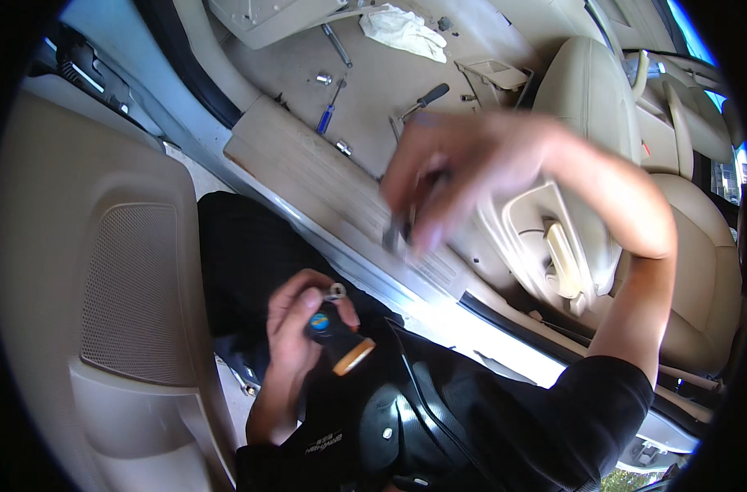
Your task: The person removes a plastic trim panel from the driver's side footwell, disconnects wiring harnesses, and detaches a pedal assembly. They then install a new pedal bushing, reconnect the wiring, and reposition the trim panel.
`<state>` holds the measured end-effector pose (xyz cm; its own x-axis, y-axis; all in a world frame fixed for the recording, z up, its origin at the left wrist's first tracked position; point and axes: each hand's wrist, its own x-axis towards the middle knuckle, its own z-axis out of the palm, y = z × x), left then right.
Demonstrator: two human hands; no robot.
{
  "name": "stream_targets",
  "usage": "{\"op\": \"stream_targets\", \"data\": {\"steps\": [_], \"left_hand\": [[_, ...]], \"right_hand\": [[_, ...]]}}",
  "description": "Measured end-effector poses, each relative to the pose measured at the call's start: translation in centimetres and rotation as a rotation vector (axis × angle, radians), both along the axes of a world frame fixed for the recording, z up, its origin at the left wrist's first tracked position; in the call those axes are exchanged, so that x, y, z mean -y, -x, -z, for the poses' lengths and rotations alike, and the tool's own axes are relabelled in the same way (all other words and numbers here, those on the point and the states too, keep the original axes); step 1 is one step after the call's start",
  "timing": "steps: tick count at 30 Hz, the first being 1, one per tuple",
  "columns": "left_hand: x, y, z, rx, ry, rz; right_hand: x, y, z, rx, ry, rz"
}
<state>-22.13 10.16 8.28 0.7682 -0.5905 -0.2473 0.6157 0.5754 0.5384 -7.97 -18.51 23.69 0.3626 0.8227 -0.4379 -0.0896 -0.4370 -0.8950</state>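
Observation:
My left hand (295,320) is closed round a short black tool (339,336) with a blue sticker, an orange-rimmed end and a metal ring at its top, held low in front of my dark clothing. My right hand (463,180), blurred by motion, is raised over the car's door sill (324,184) with its fingers curled round a dark and silver object (402,225) too smeared to name. On the beige car floor beyond lie a blue-handled screwdriver (326,116), a black-handled tool (435,94), silver sockets (343,148) and a metal bar (336,47).
The open door panel (136,303) with its speaker grille fills the left. Beige seats (689,262) stand at the right, beside a plastic trim with a lever (562,262). A white glove or cloth (402,33) lies on the floor at the top.

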Motion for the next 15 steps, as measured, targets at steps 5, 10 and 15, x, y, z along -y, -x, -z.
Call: {"op": "stream_targets", "data": {"steps": [5, 10, 15], "left_hand": [[-7.8, 2.3, 1.5, -0.023, -0.287, -0.073], [-13.5, 6.0, 4.2, -0.212, -0.535, 0.096], [-17.0, 9.4, 9.8, -0.101, -0.991, 0.155]], "right_hand": [[4.3, -6.3, -0.6, 0.251, 0.436, 0.554], [5.1, -6.7, 1.2, 0.202, 0.587, 0.477], [3.9, -4.6, 2.7, 0.31, 0.596, 0.478]]}}
